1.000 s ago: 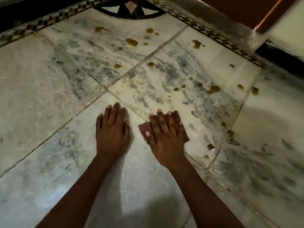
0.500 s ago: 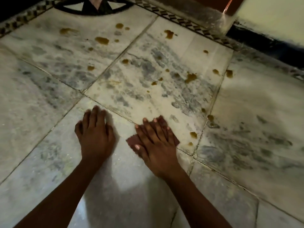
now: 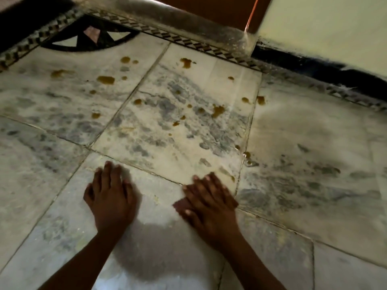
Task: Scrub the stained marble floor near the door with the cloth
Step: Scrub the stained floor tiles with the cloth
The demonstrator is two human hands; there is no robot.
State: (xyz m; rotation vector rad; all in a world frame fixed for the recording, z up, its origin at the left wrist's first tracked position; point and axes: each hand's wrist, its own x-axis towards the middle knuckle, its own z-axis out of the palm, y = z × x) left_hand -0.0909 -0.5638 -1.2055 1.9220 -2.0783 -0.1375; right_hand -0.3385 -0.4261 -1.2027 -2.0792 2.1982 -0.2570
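Observation:
The marble floor [image 3: 167, 143] is pale with grey mottling and carries several brown stains [image 3: 217, 110] on the tiles ahead of me. My right hand [image 3: 211, 204] lies flat with straight fingers on a small dark reddish cloth [image 3: 181, 205], pressing it onto the floor beside a tile joint; only the cloth's left edge shows from under the hand, and the hand is motion-blurred. My left hand [image 3: 111, 195] rests flat on the floor to the left, fingers straight, holding nothing.
A raised stone door threshold [image 3: 178, 19] with a patterned inlay border [image 3: 188, 41] runs along the top. A brown door [image 3: 219, 9] stands behind it, a pale wall [image 3: 324, 32] with a black skirting at the right. A black inlay motif [image 3: 88, 38] lies at the upper left.
My right hand has slid the cloth to the right, away from my left hand. The view has shifted, and the left hand stays planted on the floor.

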